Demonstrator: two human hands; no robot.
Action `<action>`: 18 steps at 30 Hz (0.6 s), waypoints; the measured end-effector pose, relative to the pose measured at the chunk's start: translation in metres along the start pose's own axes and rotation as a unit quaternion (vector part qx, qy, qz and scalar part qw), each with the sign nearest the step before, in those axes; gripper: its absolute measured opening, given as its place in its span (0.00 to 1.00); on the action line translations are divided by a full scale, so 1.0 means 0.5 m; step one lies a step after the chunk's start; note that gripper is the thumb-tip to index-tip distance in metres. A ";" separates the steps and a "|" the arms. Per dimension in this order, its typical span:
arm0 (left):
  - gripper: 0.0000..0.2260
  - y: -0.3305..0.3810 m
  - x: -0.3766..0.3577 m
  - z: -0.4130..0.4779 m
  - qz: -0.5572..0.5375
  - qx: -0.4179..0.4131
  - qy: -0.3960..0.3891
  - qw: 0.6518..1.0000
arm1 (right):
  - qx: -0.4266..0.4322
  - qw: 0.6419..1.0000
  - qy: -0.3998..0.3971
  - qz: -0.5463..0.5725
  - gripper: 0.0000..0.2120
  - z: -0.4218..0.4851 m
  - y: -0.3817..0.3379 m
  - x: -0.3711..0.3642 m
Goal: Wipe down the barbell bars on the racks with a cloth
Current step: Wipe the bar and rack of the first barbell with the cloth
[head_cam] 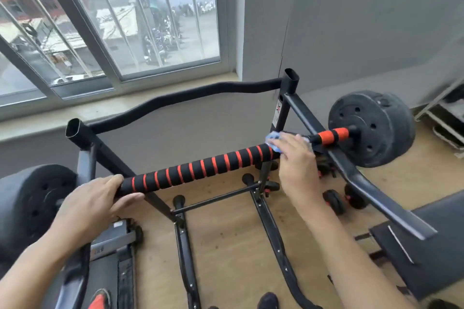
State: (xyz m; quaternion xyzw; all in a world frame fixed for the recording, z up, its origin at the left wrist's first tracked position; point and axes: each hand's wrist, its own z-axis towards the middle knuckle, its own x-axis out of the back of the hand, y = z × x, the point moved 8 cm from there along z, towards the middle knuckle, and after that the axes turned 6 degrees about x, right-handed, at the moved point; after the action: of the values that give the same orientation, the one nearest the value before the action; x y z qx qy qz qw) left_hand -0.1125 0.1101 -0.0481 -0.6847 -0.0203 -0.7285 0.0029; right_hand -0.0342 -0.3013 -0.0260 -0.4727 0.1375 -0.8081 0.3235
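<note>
One wide window (125, 20) fills the wall beyond the barbell bar (200, 168), your landmark here (black foam with orange rings). The black rack (291, 88) carries that bar, and its curved padded rail (188, 95) runs behind the bar, toward the window. At the bar's right end sits a black weight plate (371, 128); a second plate (32, 203) sits at its left end. Below the bar, on the wooden floor (226, 246), lie small dumbbells (334, 202). Your left hand (98, 200) is on the bar's left end, its grip closed round the foam, fingers over the top and thumb beneath. Your right hand (293, 155) is near the bar's right end, just inside the orange collar (334, 135). Its grip curves over a blue cloth (273, 137) and holds it against the bar; the cloth shows only at the fingertips.
</note>
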 end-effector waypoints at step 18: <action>0.23 -0.002 -0.011 0.014 -0.006 -0.014 0.048 0.999 | -0.051 0.996 -0.046 -0.062 0.05 0.009 -0.047 -0.045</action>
State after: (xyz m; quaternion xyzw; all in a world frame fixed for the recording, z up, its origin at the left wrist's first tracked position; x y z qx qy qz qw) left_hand -0.1054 0.1111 -0.0533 -0.6488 -0.0143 -0.7607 -0.0103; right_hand -0.0319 -0.2685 -0.0266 -0.5328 0.1337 -0.7960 0.2540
